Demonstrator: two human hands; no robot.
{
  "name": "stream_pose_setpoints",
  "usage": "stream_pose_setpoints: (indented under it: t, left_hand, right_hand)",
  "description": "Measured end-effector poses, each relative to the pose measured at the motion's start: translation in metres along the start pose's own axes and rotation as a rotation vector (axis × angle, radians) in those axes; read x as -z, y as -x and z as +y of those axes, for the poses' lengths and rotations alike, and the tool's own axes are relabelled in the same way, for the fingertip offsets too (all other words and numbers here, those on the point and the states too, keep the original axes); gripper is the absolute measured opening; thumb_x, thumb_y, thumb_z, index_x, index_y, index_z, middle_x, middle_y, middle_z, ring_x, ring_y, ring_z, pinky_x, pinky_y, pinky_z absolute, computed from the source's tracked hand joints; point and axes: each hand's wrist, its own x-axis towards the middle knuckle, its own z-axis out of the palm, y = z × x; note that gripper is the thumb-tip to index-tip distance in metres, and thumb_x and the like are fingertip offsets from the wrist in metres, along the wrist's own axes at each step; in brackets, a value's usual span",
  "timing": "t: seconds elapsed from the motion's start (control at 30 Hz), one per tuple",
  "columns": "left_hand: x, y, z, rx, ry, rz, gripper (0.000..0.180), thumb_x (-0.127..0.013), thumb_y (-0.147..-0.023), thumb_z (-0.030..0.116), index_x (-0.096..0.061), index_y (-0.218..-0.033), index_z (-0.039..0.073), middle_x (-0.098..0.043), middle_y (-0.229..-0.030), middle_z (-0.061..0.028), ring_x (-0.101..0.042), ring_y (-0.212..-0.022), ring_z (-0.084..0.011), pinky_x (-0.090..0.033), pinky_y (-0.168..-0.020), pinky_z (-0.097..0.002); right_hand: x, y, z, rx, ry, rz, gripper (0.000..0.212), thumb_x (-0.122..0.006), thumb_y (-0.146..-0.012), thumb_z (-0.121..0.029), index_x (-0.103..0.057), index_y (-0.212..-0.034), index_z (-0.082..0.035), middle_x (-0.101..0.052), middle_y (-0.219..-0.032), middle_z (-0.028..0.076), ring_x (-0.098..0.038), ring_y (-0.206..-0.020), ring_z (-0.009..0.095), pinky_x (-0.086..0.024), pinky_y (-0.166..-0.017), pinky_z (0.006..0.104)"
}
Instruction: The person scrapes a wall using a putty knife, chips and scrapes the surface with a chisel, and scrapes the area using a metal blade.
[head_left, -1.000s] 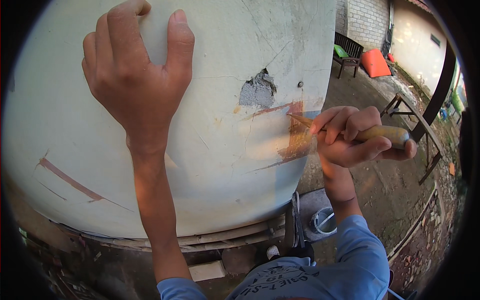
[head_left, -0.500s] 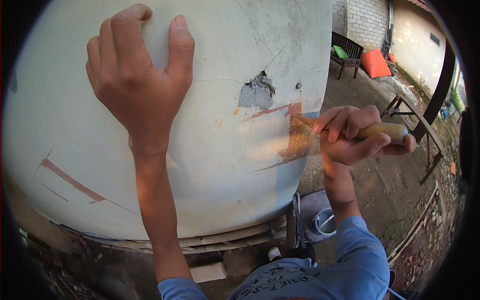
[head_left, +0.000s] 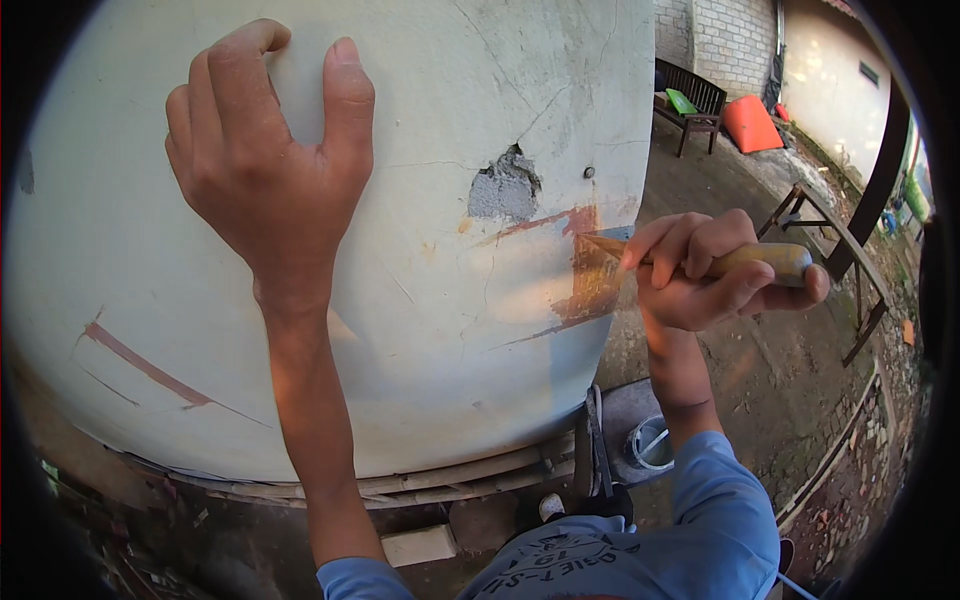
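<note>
A pale, cracked wall curves in front of me. My left hand lies against its upper left part, fingers partly bent, thumb apart, holding nothing. In my right hand is a scraper with a yellowish rounded handle; its blade shows nearly edge-on and points left. The blade's tip meets the wall, or hovers very close, at the upper part of a reddish-brown scraped patch. Up and left of that patch is a rough grey hole, with a small round bolt head beside it.
Below right stands a bucket with a stick-like thing in it. Bamboo poles run along the wall's foot. A pale block lies near my feet. Farther right are a wooden frame, a dark bench and an orange object.
The view has shifted a little, so the wall sits slightly farther left. Both hands keep almost the same places and grips; the blade tip is marginally lower on the patch.
</note>
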Motion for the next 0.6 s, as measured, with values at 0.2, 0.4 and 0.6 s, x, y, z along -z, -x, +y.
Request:
stream_pose_setpoints:
  t: [0.2, 0.4, 0.6]
  left_hand:
    - [0.004, -0.002, -0.002, -0.004, -0.01, 0.002, 0.021, -0.07, -0.083, 0.024, -0.062, -0.096, 0.009, -0.043, -0.068, 0.0007, -0.043, -0.067, -0.0146, -0.04, -0.06, -0.0305]
    - [0.002, -0.004, 0.0, 0.002, -0.006, 0.004, 0.022, -0.07, -0.083, 0.024, -0.061, -0.096, 0.009, -0.043, -0.068, 0.0007, -0.043, -0.067, -0.0148, -0.04, -0.06, -0.0306]
    - [0.002, -0.003, -0.001, -0.009, -0.01, 0.002, 0.022, -0.07, -0.083, 0.025, -0.061, -0.096, 0.009, -0.043, -0.069, 0.0009, -0.043, -0.068, -0.0146, -0.04, -0.06, -0.0305]
  right_hand:
    - [-0.009, 0.002, 0.003, 0.034, -0.107, 0.07, 0.031, -0.033, -0.1, -0.051, -0.036, -0.108, -0.022, -0.034, -0.06, 0.001, -0.035, -0.034, 0.011, -0.051, -0.034, 0.0332]
    - [-0.002, 0.004, -0.007, -0.014, -0.072, 0.041, 0.029, -0.037, -0.101, -0.043, -0.021, -0.125, -0.041, -0.038, -0.064, 0.004, -0.036, -0.035, 0.012, -0.052, -0.034, 0.0343]
    - [0.001, -0.003, -0.01, -0.015, 0.048, 0.14, 0.024, -0.033, -0.101, -0.048, -0.025, -0.124, -0.05, -0.033, -0.062, 0.0, -0.03, -0.034, 0.01, -0.046, -0.03, 0.0289]
